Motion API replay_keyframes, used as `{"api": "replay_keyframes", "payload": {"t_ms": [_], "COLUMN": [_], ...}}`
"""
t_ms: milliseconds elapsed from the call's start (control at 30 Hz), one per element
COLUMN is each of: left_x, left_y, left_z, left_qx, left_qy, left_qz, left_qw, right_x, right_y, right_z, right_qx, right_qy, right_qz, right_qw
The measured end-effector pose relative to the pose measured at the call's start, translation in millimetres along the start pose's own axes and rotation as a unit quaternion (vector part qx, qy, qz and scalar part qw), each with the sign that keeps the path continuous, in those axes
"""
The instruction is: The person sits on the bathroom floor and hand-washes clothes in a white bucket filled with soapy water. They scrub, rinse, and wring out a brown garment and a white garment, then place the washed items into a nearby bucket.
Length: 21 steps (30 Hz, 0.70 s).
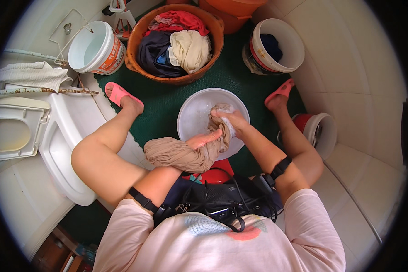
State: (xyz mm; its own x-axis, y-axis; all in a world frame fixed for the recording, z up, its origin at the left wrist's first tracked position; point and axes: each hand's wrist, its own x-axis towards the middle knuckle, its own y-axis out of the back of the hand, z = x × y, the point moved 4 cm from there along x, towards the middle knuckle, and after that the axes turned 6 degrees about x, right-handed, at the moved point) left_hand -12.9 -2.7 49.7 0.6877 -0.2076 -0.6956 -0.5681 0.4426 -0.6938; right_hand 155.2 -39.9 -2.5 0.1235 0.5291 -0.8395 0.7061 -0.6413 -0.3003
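A long piece of tan cloth (183, 154) is bunched over my left wrist and runs up to my right hand. My left hand (204, 138) grips the cloth's middle, with folds hiding part of its palm. My right hand (233, 120) is closed around the far end, and white suds show on the cloth beside its fingers. Both hands are above a white plastic basin (193, 108) on the floor between my feet. The basin's inside looks wet; its near rim is partly covered by the cloth.
An orange-brown tub (133, 51) of clothes stands beyond the basin on a green mat (156, 119). To its left is a white bucket (88, 47) that seems to hold water; a bucket (258, 37) with dark cloth stands right. A squat toilet (59, 153) lies left, a hose (353, 200) right.
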Motion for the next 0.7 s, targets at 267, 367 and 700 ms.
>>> {"api": "replay_keyframes", "payload": {"t_ms": [267, 367, 700], "left_x": [25.3, 31.3, 25.3], "left_y": [1.0, 7.2, 21.3], "left_z": [2.9, -1.6, 11.7], "left_qx": [0.281, 0.334, 0.114], "left_qy": [-0.136, -0.153, -0.197], "left_qz": [0.058, 0.058, 0.049], "left_qw": [0.948, 0.928, 0.973], "right_x": [-5.7, -10.3, -6.2], "right_y": [-27.7, -40.7, -24.6], "right_z": [-33.0, -34.5, -24.5], "right_qx": [-0.488, -0.589, -0.383], "right_qy": [0.094, 0.12, -0.001], "right_qz": [0.104, 0.132, 0.143], "right_qw": [0.862, 0.788, 0.913]}}
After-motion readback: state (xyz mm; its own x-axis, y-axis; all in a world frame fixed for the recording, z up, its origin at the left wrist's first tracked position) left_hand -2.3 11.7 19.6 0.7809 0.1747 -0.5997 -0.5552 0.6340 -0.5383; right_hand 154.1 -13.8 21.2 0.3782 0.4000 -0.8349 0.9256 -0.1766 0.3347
